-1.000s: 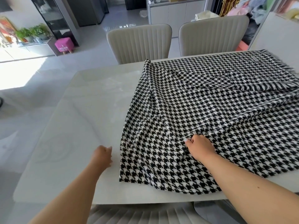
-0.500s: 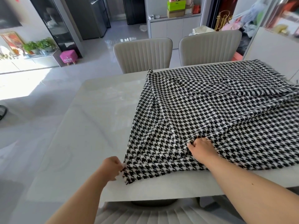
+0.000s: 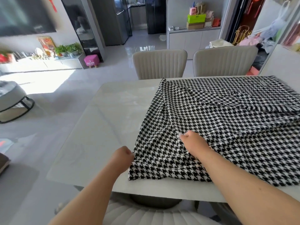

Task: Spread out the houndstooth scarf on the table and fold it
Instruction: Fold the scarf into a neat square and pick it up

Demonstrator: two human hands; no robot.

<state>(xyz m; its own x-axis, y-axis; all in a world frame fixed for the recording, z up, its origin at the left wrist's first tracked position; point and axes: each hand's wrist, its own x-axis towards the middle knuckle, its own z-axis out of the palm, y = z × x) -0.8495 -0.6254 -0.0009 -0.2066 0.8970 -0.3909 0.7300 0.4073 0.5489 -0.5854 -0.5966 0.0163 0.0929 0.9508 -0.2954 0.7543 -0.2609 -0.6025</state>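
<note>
Black-and-white houndstooth woven scarf [image 3: 227,127]: lying rumpled over the right half of the pale glossy marble-look surface [image 3: 100,127], fringed end toward the far right, near left corner just inside the surface's near edge. My left hand [image 3: 121,157] sits at the scarf's near left edge, fingers curled and pinching the hem; my right hand [image 3: 194,141] rests on the cloth further in, fingers curled round a gathered ridge of fabric. Surroundings: two beige ribbed upholstered chairs [image 3: 159,64] at the far side, a small magenta stool [image 3: 91,60] on the grey tiled floor beyond.
</note>
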